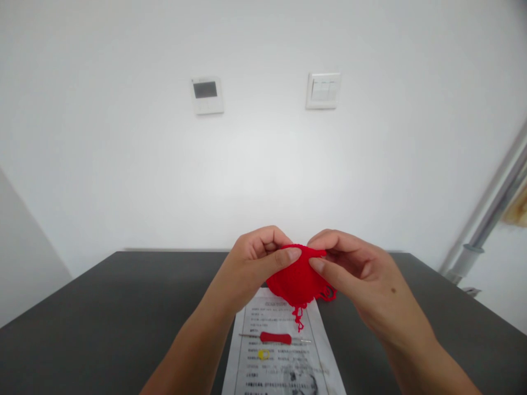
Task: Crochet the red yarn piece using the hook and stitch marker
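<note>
A red crocheted piece is held up above the dark table, with loose curly yarn ends hanging from its lower edge. My left hand pinches its upper left edge, thumb in front and fingers behind. On the upper right edge, my right hand grips it between thumb and fingers, close to the left thumb. Below lies a printed paper sheet. Resting on the sheet is a crochet hook with a red grip and thin metal ends. Beside it sits a small yellow ring-like piece.
The dark table reaches back to a white wall. A thermostat panel and a light switch are mounted on that wall. A grey pipe runs down at the far right.
</note>
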{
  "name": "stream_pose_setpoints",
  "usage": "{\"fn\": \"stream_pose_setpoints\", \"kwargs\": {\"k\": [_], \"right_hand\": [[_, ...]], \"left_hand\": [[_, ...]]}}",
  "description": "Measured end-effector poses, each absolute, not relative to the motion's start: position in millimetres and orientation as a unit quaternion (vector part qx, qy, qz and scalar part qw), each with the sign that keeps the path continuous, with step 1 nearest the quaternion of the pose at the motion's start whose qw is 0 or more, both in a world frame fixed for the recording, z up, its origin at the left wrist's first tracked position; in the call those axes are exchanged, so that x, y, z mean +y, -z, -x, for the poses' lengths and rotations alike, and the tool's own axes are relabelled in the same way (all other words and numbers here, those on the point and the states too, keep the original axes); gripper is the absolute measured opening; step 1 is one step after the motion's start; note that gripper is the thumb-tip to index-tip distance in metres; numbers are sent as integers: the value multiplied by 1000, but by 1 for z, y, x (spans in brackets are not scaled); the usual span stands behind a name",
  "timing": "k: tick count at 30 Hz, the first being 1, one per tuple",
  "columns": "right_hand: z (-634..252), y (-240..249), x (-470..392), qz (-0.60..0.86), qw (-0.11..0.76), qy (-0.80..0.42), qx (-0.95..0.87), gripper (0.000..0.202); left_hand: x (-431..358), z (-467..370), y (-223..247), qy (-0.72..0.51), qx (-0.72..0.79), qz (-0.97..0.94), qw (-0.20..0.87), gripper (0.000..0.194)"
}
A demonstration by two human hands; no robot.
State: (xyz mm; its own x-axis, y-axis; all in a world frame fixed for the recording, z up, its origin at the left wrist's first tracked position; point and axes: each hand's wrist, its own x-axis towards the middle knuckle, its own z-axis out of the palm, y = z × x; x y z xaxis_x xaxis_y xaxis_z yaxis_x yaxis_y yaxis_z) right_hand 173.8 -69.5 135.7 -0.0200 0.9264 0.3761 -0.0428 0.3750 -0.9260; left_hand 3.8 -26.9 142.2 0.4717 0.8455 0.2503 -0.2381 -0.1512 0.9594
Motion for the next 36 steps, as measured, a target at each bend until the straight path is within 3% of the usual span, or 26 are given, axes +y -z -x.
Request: {"fn": "stream_pose_setpoints", "kwargs": {"k": [14,28,36], "right_hand": [[-173,-134,-69,381,609,-378,-584,12],[-178,-129,-65,342,613,-247,-668,14],[-179,-126,-64,330,614,-250,-672,14]], "left_hand": [[-25,-2,-142,-451,243,-622,593,24],[-22,-2,-142,-470,227,-638,567,18],[-22,-1,-142,-465,221,-628,583,17]]}}
